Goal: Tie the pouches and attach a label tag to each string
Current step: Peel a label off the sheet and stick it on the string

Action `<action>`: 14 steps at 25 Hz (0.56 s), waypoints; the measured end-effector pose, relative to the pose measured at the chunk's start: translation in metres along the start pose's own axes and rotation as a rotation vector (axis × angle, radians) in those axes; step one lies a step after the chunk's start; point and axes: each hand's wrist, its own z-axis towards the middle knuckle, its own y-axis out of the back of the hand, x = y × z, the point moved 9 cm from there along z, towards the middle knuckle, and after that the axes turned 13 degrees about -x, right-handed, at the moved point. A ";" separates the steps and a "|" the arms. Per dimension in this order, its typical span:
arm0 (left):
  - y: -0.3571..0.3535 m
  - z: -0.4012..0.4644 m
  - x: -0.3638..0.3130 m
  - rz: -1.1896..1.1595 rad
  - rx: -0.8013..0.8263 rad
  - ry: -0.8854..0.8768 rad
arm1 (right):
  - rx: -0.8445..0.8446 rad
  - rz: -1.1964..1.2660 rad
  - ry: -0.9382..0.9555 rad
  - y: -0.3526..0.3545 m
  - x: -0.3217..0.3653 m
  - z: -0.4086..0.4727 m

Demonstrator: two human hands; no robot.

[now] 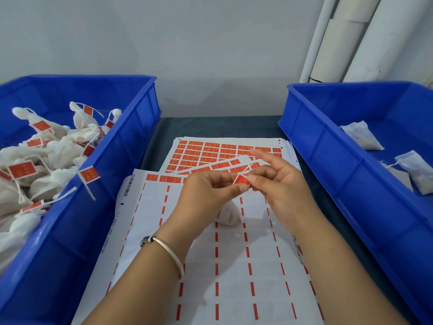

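At centre frame, the left hand (210, 188) and right hand (276, 184) together pinched a red label tag (242, 180) folded over a string (246, 170) — their fingers clenched on it. Its pouch (228, 214) lay below, half hidden. The left bin (131, 146) held many tagged pouches; the right bin (328, 146) held a few untagged — its far end cut off.

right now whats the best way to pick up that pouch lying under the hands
Probably by its gathered neck, from above on the near side. The pouch lies on the label sheet, mostly hidden by the left hand; its string runs up to the red tag both hands pinch.
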 end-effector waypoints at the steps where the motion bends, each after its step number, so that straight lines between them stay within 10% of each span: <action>1: -0.001 0.000 0.000 -0.005 0.016 -0.001 | -0.001 -0.012 0.006 0.000 0.001 0.000; 14: 0.011 0.000 -0.008 0.146 0.147 -0.020 | 0.010 -0.083 0.040 -0.004 0.003 -0.002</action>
